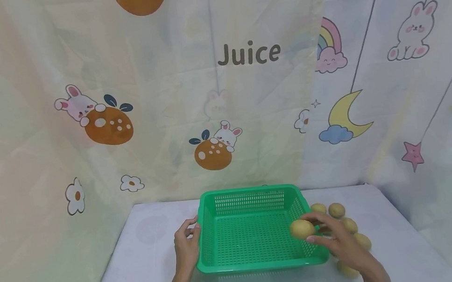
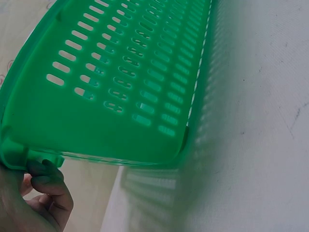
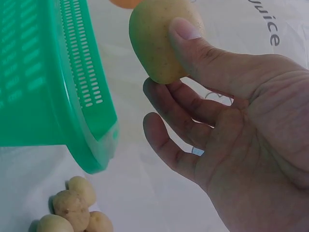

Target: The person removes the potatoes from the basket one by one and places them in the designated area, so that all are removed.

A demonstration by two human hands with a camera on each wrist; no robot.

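1. Potato (image 1: 302, 229) number one is held in the right hand (image 1: 340, 240), pinched between the thumb and the fingers. It is up in the air, just over the right side of the green basket (image 1: 224, 266).
2. From the right wrist view the thumb (image 3: 193, 43) presses on the potato (image 3: 157, 41) and the fingers curl under it, so it cannot drop.
3. The basket sits near the middle of the white surface (image 1: 148, 263), close to the back edge. It has lots of little holes and nothing lies inside it yet.
4. The left hand (image 1: 187, 247) holds the left rim of the basket. The fingers (image 2: 46, 186) are curled round the rim (image 2: 19, 154) at a corner. I think this keeps the basket from sliding.
5. More potatoes (image 1: 336, 210) lie in a small pile on the surface, just to the right of the basket. They are close to the right hand, so they look easy to reach.
6. From the right wrist view some of the pile (image 3: 72, 208) shows below the basket corner (image 3: 96, 150).
7. A cloth with bunnies (image 1: 77, 105) and the word "Juice" (image 1: 248, 54) hangs behind the surface.
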